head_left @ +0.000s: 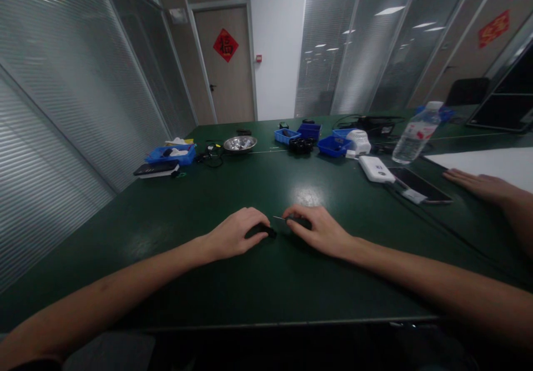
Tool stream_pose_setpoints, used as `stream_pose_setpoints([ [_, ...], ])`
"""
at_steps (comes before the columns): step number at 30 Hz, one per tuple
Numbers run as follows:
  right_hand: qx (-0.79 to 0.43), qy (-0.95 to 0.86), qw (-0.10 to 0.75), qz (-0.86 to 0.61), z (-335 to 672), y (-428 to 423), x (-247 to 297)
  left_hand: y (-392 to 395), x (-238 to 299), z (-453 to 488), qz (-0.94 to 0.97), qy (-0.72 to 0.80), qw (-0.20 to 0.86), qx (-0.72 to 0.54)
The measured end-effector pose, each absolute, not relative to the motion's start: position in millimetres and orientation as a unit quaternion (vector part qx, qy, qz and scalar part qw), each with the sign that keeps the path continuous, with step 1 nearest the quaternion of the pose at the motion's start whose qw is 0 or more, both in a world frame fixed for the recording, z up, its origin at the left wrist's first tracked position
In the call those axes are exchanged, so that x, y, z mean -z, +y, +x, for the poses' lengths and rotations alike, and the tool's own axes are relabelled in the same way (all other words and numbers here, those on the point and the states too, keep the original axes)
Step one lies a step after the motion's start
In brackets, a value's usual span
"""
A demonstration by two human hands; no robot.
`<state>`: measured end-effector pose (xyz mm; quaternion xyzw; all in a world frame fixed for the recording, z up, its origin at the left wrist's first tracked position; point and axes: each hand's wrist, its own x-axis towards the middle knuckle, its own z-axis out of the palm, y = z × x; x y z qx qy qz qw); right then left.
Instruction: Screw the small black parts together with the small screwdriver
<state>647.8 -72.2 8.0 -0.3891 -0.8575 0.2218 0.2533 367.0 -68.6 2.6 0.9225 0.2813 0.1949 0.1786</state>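
On the dark green table (175,215) my two hands rest close together near the front middle. My left hand (235,233) curls over a small black part (262,230), fingers closed on it. My right hand (320,231) grips a small screwdriver (291,219) with a black handle; its thin metal tip points left towards the black part, a short gap from it.
Another person's hand (478,185) lies flat at the right edge beside a phone (420,185) and a white box (376,169). A water bottle (416,132), blue bins (310,132), a metal bowl (240,144) and a blue tray (171,154) line the far side.
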Motion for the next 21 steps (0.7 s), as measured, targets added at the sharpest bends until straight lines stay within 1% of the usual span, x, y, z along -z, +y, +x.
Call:
stream_pose_setpoints([
  [3,-0.229,-0.855,0.25,-0.391,650,-72,-9,-58,-1,346,0.908,0.338,0.164,-0.184],
  [6,-0.231,-0.856,0.248,-0.391,652,-72,-8,-36,2,302,0.878,0.424,0.141,-0.173],
  [10,-0.228,-0.857,0.249,-0.388,653,-70,-6,0,6,209,0.816,0.557,0.072,-0.138],
  [13,-0.225,-0.86,0.247,-0.385,653,-70,-5,19,4,132,0.749,0.657,0.013,-0.087],
  [17,-0.224,-0.862,0.241,-0.385,652,-70,-5,28,-4,52,0.659,0.75,0.002,-0.052],
  [21,-0.219,-0.864,0.238,-0.386,652,-71,-5,28,-12,14,0.625,0.78,0.025,-0.035],
])
